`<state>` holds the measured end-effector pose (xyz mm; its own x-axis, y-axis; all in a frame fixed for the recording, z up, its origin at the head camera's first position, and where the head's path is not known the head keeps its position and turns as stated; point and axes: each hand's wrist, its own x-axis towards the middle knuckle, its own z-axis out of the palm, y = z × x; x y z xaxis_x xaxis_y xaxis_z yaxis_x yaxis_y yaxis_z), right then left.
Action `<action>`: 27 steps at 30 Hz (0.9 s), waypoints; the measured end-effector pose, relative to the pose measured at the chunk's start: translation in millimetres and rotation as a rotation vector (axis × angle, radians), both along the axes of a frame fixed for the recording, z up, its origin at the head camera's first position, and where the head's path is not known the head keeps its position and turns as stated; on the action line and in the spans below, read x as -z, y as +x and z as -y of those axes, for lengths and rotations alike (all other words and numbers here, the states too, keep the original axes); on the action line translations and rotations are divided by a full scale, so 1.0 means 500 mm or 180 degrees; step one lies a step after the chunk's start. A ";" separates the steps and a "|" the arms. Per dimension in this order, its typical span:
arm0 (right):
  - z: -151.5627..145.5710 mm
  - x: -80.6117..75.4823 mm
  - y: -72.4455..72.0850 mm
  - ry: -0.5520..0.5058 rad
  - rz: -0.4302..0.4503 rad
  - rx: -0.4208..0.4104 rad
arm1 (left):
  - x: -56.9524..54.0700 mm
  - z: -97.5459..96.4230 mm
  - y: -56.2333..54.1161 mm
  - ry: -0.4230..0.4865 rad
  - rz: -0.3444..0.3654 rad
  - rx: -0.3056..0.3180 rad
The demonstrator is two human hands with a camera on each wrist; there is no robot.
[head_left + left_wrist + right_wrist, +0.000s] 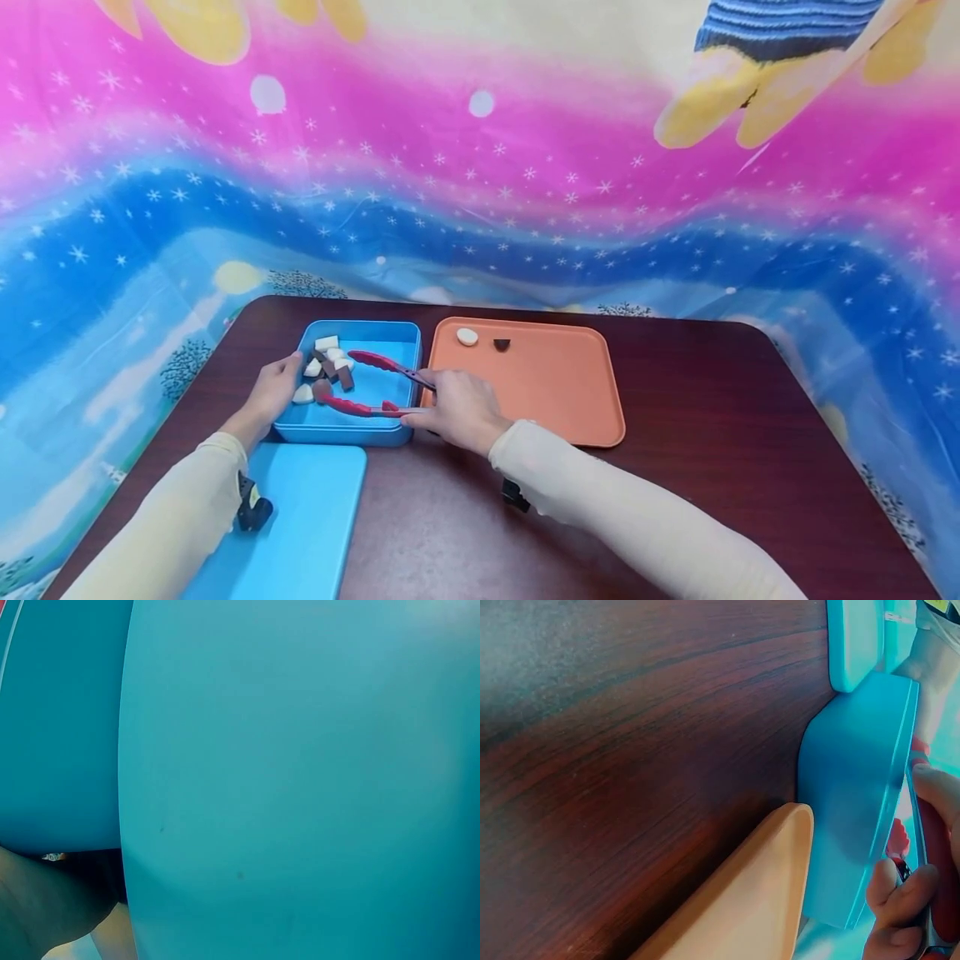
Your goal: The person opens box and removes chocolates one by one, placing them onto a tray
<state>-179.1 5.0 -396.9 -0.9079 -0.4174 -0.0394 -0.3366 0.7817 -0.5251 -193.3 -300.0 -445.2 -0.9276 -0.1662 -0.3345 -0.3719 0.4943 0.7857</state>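
Note:
My right hand (465,408) grips a pair of tongs (378,360) with red tips, reaching over the right wall of a blue box (390,392). The arms of the tongs are spread apart. Small white pieces (327,342) and brown pieces (345,378) lie heaped in the box's left half. The nearer red tip is right beside a rounded brownish piece (321,390); the other is past the heap's right side. At the box's left wall, my left hand (272,392) rests with its fingers along the outside, fingertips at the rim.
An orange tray (555,392) stands close to the right of the box, holding a white oval piece (467,337) and a dark brown piece (502,344) near its back edge. A flat light-blue lid (300,517) lies in front of the box, under my left forearm. A printed cloth surrounds the dark table (712,433).

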 end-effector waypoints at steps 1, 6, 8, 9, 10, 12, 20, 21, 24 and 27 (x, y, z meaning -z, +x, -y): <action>0.002 0.002 -0.001 -0.0004 0.0003 -0.0005 | 0.001 0.001 0.000 0.0002 0.0006 -0.0002; 0.012 0.008 -0.001 0.0072 0.0008 -0.0019 | 0.004 0.000 0.003 0.0034 0.0040 0.0005; 0.015 0.006 0.000 0.0128 -0.0025 -0.0015 | 0.004 -0.001 0.003 0.0043 0.0034 0.0006; 0.016 0.004 0.001 0.0168 -0.0058 -0.0018 | 0.003 -0.001 0.002 0.0035 0.0023 0.0006; 0.018 0.001 0.001 0.0207 -0.0093 -0.0023 | 0.002 -0.001 0.002 0.0025 0.0016 -0.0003; 0.022 -0.004 0.002 0.0298 -0.0162 -0.0049 | 0.000 0.000 0.000 0.0020 0.0013 -0.0023; 0.037 -0.014 0.005 0.0639 -0.0438 -0.0168 | -0.001 0.004 0.000 0.0056 0.0012 -0.0009; 0.038 -0.013 0.005 0.0667 -0.0475 -0.0176 | -0.001 0.004 0.000 0.0059 0.0005 -0.0003; 0.042 -0.009 0.005 0.0715 -0.0524 -0.0187 | 0.000 0.002 0.002 0.0074 0.0006 0.0026; 0.042 -0.005 0.007 0.0729 -0.0542 -0.0181 | 0.001 0.001 0.003 0.0081 0.0016 0.0046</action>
